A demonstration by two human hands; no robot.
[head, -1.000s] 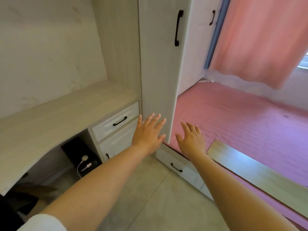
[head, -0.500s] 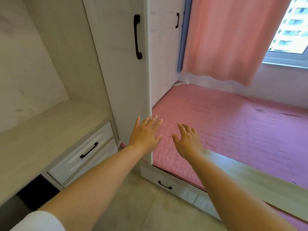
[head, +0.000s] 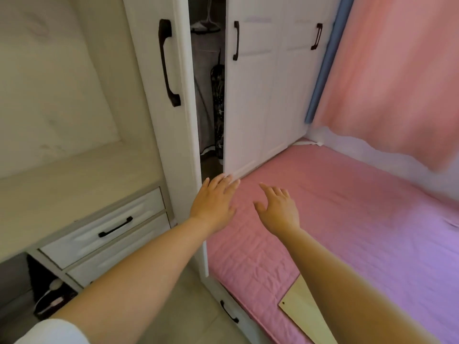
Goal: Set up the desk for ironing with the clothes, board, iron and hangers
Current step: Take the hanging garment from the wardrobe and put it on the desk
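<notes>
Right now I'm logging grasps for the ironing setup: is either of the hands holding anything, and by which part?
Nothing is held. The left hand and right hand are both open with fingers spread, reaching over the pink mattress toward the wardrobe gap.

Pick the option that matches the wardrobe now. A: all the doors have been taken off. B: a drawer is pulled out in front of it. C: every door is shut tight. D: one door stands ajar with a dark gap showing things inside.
D: the wardrobe door stands ajar, and the dark gap beside it shows a dark patterned upright item inside.
</notes>
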